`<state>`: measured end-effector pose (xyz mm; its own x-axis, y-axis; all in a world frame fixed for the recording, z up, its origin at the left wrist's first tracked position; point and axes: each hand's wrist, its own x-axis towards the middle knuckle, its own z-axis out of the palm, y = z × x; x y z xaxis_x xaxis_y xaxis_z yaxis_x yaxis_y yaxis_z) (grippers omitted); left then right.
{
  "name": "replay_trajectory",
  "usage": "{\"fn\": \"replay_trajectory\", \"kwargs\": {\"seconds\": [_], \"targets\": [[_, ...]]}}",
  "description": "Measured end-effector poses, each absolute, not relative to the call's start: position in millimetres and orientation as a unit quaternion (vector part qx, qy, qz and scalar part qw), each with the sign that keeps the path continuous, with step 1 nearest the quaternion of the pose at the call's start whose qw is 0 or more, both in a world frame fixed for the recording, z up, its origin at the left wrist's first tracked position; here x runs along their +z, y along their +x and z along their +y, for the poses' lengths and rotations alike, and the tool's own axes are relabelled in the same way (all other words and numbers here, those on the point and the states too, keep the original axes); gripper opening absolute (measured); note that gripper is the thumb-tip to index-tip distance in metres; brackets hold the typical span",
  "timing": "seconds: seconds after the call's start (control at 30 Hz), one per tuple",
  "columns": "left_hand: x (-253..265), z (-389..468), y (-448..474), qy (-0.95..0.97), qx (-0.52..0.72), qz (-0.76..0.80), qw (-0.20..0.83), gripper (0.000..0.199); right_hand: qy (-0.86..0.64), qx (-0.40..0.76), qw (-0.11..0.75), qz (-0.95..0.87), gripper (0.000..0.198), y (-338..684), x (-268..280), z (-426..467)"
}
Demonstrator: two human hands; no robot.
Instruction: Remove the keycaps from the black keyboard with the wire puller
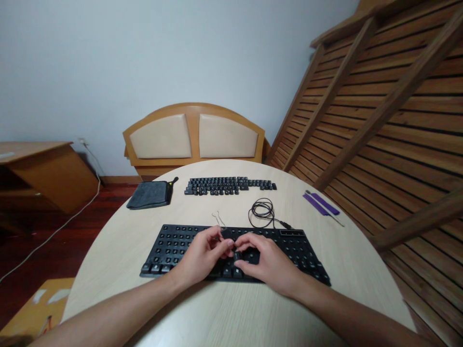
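Observation:
A black keyboard (167,243) lies across the table in front of me, most of its keycaps off and a few left along its bottom row. My left hand (202,253) is closed over the middle of it, holding a keycap puller (226,233) whose two thin wire prongs point away from me. Close beside it, my right hand (269,265) pinches a small black keycap (237,255) between thumb and fingers. The fingertips of both hands nearly meet above the keyboard. Part of the puller's handle is hidden by my fingers.
Loose keycaps (213,185) are laid in rows toward the table's far side. A coiled black cable (263,212) lies behind the keyboard. A grey pouch (150,194) is at left; purple strips (318,204) and a thin metal tool (331,212) are at right.

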<state>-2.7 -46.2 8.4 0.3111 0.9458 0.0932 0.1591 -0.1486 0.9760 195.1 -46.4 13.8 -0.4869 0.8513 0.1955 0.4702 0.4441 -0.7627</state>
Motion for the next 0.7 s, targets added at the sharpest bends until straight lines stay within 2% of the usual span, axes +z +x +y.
{"fn": "replay_trajectory", "kwargs": {"seconds": [0.2,0.33,0.7], "targets": [[8.2,-49.4,-2.3,0.646,0.42,0.432,0.468,0.023,-0.381,0.284,0.312,-0.823,0.011,196.1,12.1,-48.2],[4.6,-49.3,-3.7,0.649,0.421,0.424,0.471,0.023,-0.327,0.235,0.31,-0.861,0.012,197.8,11.8,-47.8],[1.6,-53.0,-0.4,0.669,0.414,0.415,0.457,0.019,-0.358,0.224,0.312,-0.851,0.013,198.7,4.1,-47.6]]}}
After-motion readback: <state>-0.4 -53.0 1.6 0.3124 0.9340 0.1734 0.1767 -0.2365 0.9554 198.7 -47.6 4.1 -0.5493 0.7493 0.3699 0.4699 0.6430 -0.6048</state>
